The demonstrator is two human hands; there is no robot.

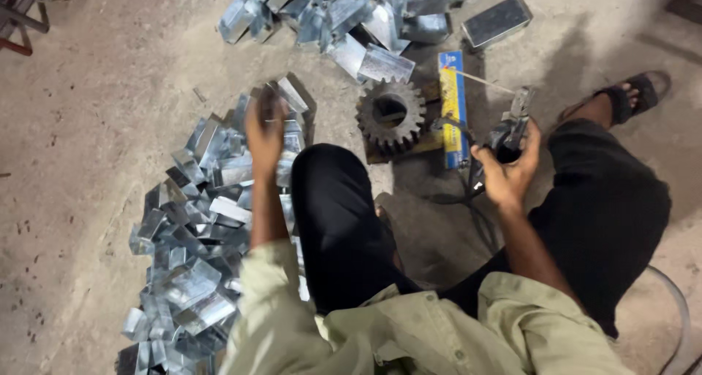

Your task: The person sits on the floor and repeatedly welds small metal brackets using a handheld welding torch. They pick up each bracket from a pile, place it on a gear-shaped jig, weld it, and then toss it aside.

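Head view, person seated low over a concrete floor (95,111), knees in dark trousers, pale green sleeves.

Far left: a long heap of shiny bent sheet-metal pieces (194,229) runs from the bottom edge of the floor area up toward the middle. The pieces are folded, silver, piled loosely and overlapping.

Left hand (265,130): raised over the upper end of that heap, fingers drawn together. It looks closed on one metal piece (281,97) at the top of the heap, though motion blur hides the exact grip.

Top centre: a second heap of the same folded pieces (344,16), lying apart from the first.

Centre: a dark toothed gear wheel (390,115) lies flat on the floor just below the second heap, on a flat base. Just beside it on the right is a narrow blue and yellow box (453,108), lying lengthwise.

Right hand (506,171): fingers wrapped around a dark electrode holder (512,130), with a thin welding rod (479,81) sticking out up and to the left, over the box. A black cable (475,214) trails down from the holder.

Top right: a dark rectangular block (497,21) on the floor. Further right, a sandalled foot (632,93).
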